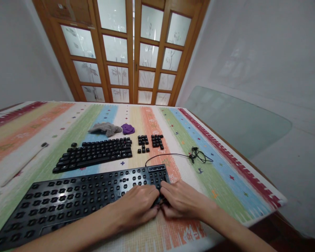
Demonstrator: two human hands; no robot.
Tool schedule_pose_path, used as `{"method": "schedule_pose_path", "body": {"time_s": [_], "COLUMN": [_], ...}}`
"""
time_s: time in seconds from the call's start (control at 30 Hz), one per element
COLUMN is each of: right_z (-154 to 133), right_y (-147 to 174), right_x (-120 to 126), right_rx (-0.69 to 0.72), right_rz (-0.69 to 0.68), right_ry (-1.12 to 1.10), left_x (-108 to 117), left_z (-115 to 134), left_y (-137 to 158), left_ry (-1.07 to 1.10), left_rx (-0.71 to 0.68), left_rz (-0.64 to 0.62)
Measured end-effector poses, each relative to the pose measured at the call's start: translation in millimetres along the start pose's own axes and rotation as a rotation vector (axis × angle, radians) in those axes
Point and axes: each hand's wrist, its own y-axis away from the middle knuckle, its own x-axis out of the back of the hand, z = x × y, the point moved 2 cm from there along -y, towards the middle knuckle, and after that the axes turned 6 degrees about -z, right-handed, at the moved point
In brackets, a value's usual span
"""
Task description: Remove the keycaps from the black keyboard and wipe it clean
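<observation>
A black keyboard base [94,190] with its keycaps off lies across the front of the table, bare switch posts showing. Both of my hands meet at its front right corner, over the number pad. My left hand [143,201] is closed, fingers curled and thumb bent in at the front edge. From the right side, my right hand [180,199] is closed too, its fingertips over the base's right edge and nearly touching the left ones. A small dark bit shows between the fingertips; its kind is hidden. Behind the base, loose black keycaps [94,154] are laid out in keyboard order.
Smaller keycap groups [156,140] lie right of the main block. A grey cloth [106,128] and purple cloth [127,128] are farther back. The base's cable [196,155] is bundled at right. A thin stick with a dark tip [26,163] lies left on the striped tablecloth [215,175].
</observation>
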Motion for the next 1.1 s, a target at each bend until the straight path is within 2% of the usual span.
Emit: {"method": "schedule_pose_path", "body": {"time_s": [0.27, 0.5, 0.83, 1.1], "right_z": [-5.4, -2.7, 2.1, 2.1], "right_y": [-2.3, -5.3, -7.9, -8.9], "right_x": [-10.7, -13.8, -21.2, -20.6], "right_rx": [0.063, 0.144, 0.184, 0.181], "right_rz": [0.065, 0.064, 0.045, -0.008], "right_ry": [0.09, 0.15, 0.149, 0.14], "left_x": [-18.5, -21.3, -28.6, -29.1], "left_z": [-0.4, -1.1, -2.8, -2.1], "left_y": [5.7, 5.2, 5.4, 4.7], "left_ry": [-0.094, -0.138, -0.2, -0.202], "left_rx": [-0.058, -0.11, -0.097, -0.068], "left_rz": [0.139, 0.277, 0.32, 0.287]}}
